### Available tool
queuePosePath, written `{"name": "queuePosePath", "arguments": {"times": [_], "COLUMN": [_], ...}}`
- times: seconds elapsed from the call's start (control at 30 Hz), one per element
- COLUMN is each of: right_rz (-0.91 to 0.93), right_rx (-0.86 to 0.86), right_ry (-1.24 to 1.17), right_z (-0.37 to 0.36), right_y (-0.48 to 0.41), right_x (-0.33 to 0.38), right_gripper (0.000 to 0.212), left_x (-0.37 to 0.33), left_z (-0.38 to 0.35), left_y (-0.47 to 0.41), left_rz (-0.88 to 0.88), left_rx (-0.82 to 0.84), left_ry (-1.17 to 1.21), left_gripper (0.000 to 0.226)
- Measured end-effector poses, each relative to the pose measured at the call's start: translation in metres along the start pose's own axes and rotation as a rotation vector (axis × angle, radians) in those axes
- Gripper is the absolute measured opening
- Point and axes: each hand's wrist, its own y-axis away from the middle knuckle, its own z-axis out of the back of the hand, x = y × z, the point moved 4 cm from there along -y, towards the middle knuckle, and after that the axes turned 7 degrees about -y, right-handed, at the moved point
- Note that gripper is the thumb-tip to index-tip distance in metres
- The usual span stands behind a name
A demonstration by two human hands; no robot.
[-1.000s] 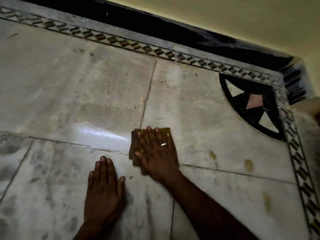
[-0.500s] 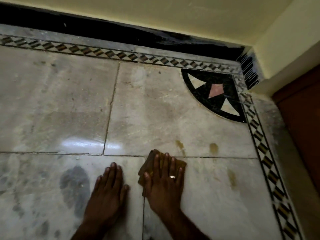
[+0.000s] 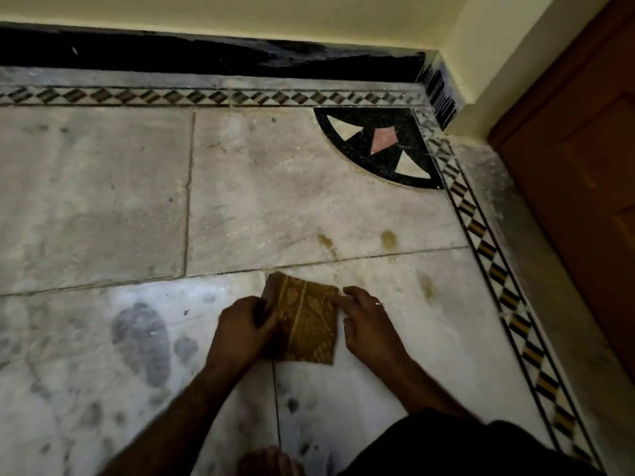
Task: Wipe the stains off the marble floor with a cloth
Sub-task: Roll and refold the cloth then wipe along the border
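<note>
Both hands, left hand and right hand, pinch the cloth, refolding; next, stains upper right need wiping.

The marble floor carries a folded brown cloth lying flat at near centre. Yellowish stains sit just beyond it and to its right. A black corner inlay lies far right.
</note>
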Motion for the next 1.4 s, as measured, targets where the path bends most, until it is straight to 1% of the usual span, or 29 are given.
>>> {"name": "queuePosePath", "arguments": {"times": [0.03, 0.1, 0.17, 0.23, 0.3, 0.37, 0.43, 0.5, 0.53, 0.6, 0.63, 0.7, 0.77, 0.8, 0.87, 0.93, 1.0, 1.07, 1.13, 1.2, 1.27, 1.33, 1.4], "right_rz": [0.036, 0.07, 0.066, 0.059, 0.048, 0.031, 0.036, 0.025, -0.007, -0.129, -0.169, -0.211, -0.203, -0.202, -0.208, -0.181, -0.159, -0.161, -0.193, -0.239, -0.269, -0.28, -0.3], "right_rx": [0.078, 0.167, 0.179, 0.178, 0.188, 0.189, 0.166, 0.112, 0.086, 0.063, 0.042, -0.033, -0.067, -0.063, -0.037, -0.024, -0.017, 0.002, 0.035, 0.077, 0.118, 0.118, 0.071], "right_ry": [0.019, 0.047, 0.029, 0.008, -0.001, -0.018, -0.057, -0.155, -0.222, -0.411, -0.521, -0.719, -0.89, -0.962, -1.026, -1.079, -1.187, -1.342, -1.489, -1.592, -1.616, -1.57, -1.51], "right_z": [-0.002, -0.005, -0.006, -0.002, 0.004, 0.009, 0.011, 0.011, 0.012, 0.014, 0.017, 0.026, 0.038, 0.043, 0.052, 0.061, 0.069, 0.076, 0.08, 0.08, 0.077, 0.073, 0.07], "right_y": [0.0, 0.0, -0.002, -0.005, -0.006, -0.007, -0.006, -0.008, -0.009, -0.012, -0.014, -0.021, -0.028, -0.031, -0.034, -0.037, -0.039, -0.042, -0.045, -0.049, -0.054, -0.059, -0.063], "right_x": [0.001, 0.004, 0.005, 0.004, 0.004, 0.008, 0.017, 0.027, 0.031, 0.041, 0.048, 0.059, 0.074, 0.08, 0.095, 0.112, 0.13, 0.146, 0.157, 0.162, 0.163, 0.157, 0.147], "right_gripper": [0.052, 0.053, 0.053, 0.046, 0.038, 0.035, 0.031, 0.032, 0.029, 0.02, 0.016, 0.014, 0.01, 0.013, 0.015, 0.018, 0.019, 0.018, 0.018, 0.021, 0.021, 0.019, 0.017], "left_x": [-0.002, -0.007, -0.012, -0.016, -0.017, -0.018, -0.024, -0.033, -0.037, -0.038, -0.036, -0.031, -0.028, -0.027, -0.026, -0.026, -0.025, -0.022, -0.022, -0.03, -0.041, -0.046, -0.047], "left_z": [0.001, 0.002, 0.008, 0.012, 0.012, 0.009, 0.009, 0.016, 0.022, 0.034, 0.041, 0.054, 0.067, 0.075, 0.088, 0.1, 0.106, 0.105, 0.099, 0.092, 0.091, 0.096, 0.108], "left_y": [-0.004, -0.009, -0.01, -0.01, -0.01, -0.008, -0.004, 0.0, 0.001, -0.001, -0.003, -0.007, -0.009, -0.009, -0.012, -0.013, -0.012, -0.011, -0.007, 0.001, 0.005, 0.003, -0.002], "left_rz": [0.038, 0.114, 0.144, 0.16, 0.225, 0.33, 0.37, 0.36, 0.369, 0.392, 0.4, 0.434, 0.469, 0.466, 0.424, 0.36, 0.33, 0.324, 0.314, 0.268, 0.173, 0.096, 0.063], "left_rx": [0.006, 0.041, 0.034, 0.008, 0.038, 0.152, 0.232, 0.229, 0.204, 0.158, 0.136, 0.119, 0.124, 0.131, 0.142, 0.201, 0.256, 0.251, 0.221, 0.282, 0.35, 0.305, 0.19], "left_ry": [0.011, 0.004, 0.012, 0.075, 0.208, 0.436, 0.637, 0.762, 0.804, 0.862, 0.895, 0.958, 1.047, 1.089, 1.093, 1.061, 1.102, 1.196, 1.344, 1.523, 1.61, 1.561, 1.398], "left_gripper": [0.056, 0.041, 0.045, 0.046, 0.042, 0.035, 0.034, 0.036, 0.033, 0.025, 0.024, 0.02, 0.015, 0.016, 0.02, 0.026, 0.029, 0.031, 0.031, 0.025, 0.024, 0.032, 0.033]}}
